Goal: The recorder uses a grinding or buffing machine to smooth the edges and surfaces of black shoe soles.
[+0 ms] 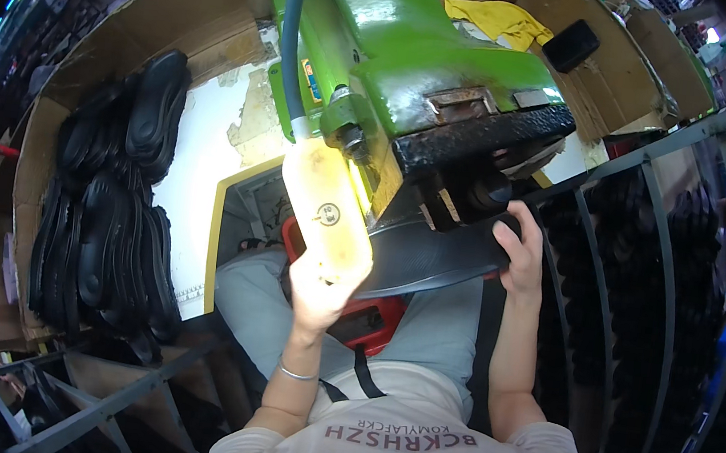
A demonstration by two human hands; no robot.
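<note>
Left hand (319, 298) by glowing lamp (324, 191); right hand (524, 256) beside green machine (428, 50).

fisheye view from the head, looking down, fairly close

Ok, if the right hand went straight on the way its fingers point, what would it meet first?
Probably the dark rounded part beneath the green machine, just up and left of the right hand in the picture; depth is unclear there.
</note>
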